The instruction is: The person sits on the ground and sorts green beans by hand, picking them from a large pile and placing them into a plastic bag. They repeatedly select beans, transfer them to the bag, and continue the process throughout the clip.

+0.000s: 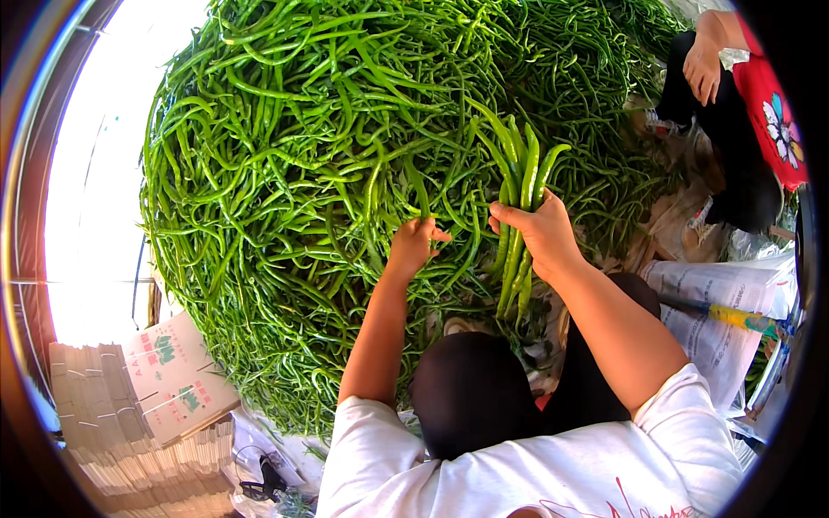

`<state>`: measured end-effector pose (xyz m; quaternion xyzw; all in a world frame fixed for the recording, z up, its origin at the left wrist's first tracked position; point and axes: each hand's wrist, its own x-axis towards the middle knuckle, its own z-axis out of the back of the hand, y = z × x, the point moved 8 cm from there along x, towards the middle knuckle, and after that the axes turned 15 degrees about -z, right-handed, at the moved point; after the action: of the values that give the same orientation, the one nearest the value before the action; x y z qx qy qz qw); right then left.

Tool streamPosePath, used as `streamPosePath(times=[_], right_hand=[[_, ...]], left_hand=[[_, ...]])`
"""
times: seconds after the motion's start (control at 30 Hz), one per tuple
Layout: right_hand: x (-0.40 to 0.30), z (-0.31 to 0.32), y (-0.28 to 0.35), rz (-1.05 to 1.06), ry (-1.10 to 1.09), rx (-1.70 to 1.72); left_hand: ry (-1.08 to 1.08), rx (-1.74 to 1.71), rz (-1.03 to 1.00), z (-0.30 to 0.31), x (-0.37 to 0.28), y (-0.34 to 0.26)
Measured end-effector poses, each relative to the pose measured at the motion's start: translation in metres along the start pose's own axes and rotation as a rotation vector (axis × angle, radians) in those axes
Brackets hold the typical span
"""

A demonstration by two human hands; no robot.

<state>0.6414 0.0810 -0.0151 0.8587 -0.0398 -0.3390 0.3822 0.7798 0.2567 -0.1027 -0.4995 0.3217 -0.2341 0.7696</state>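
Note:
A large heap of long green chili peppers (278,162) spreads out in front of me. My right hand (541,230) grips a bunch of green chili peppers (518,168) around the middle, their ends sticking out above and below the fist. To its left, my left hand (414,243) pinches a single green chili pepper (418,188) between thumb and fingers at the near side of the heap. That pepper points away from me, its far end lying among the others.
Stacked flat cardboard boxes (181,382) with printing stand at the lower left. A person (706,65) in red and black sits at the upper right beside the heap. On the right are printed plastic sheeting (712,311) and a yellow-and-blue pole (738,317).

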Motion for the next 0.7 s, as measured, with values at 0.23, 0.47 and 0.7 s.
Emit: streamPosePath(times=[0.23, 0.47, 0.7], right_hand=[[-0.005, 0.005, 0.0, 0.029, -0.042, 0.0], [-0.015, -0.009, -0.004, 0.033, 0.101, 0.202], [-0.041, -0.021, 0.011, 0.185, 0.245, 0.163]], left_hand=[[-0.094, -0.416, -0.176, -0.016, -0.088, -0.039], [-0.126, -0.243, -0.303, -0.016, -0.111, -0.059], [-0.111, 0.714, -0.835, -0.044, -0.121, -0.178]])
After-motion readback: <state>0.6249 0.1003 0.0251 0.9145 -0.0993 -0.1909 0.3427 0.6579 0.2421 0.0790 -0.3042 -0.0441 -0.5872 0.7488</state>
